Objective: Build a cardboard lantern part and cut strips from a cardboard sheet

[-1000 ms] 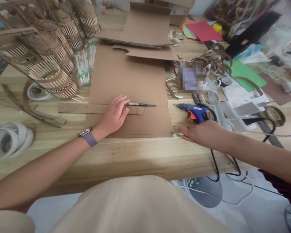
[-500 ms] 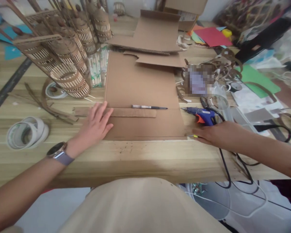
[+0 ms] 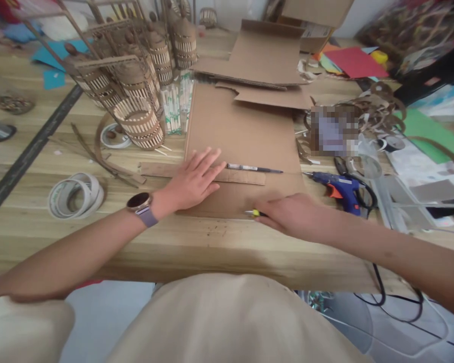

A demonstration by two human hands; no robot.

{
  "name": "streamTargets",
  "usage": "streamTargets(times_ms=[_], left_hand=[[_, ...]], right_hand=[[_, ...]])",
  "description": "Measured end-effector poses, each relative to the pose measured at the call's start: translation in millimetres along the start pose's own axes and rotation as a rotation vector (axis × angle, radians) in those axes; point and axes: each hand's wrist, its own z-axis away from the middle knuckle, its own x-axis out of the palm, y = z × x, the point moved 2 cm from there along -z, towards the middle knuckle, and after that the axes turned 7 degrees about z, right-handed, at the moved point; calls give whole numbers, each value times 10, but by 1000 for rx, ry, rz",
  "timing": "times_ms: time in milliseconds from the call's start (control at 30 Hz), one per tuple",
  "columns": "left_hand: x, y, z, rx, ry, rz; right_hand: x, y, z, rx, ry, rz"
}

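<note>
My left hand lies flat, fingers spread, on a narrow cardboard strip that rests across a large cardboard sheet on the wooden table. A smartwatch is on that wrist. My right hand is closed round a small yellow-tipped tool, probably a craft knife, whose tip sits at the sheet's near edge. A black pen lies on the sheet just beyond the strip.
A blue and orange glue gun with a black cable lies right of the sheet. Tape rolls sit at the left. Slatted cardboard lantern shapes stand behind, with more cardboard pieces, coloured paper and cardboard rings at the back right.
My right hand has moved left from beside the glue gun to the sheet's near edge, carrying the tool. My left hand let go of the pen, slid left, then came back onto the strip.
</note>
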Motion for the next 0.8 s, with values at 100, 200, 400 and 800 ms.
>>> streamTargets(times_ms=[100, 200, 400, 800], left_hand=[[177, -39, -90, 21, -17, 48], [295, -70, -88, 22, -11, 77], [288, -64, -64, 16, 8, 114], [311, -45, -73, 25, 5, 74]], right_hand=[[-121, -305, -339, -24, -12, 66], [-187, -426, -526, -16, -80, 92], [-220, -481, -610, -35, -109, 123], [-299, -608, -642, -55, -92, 242]])
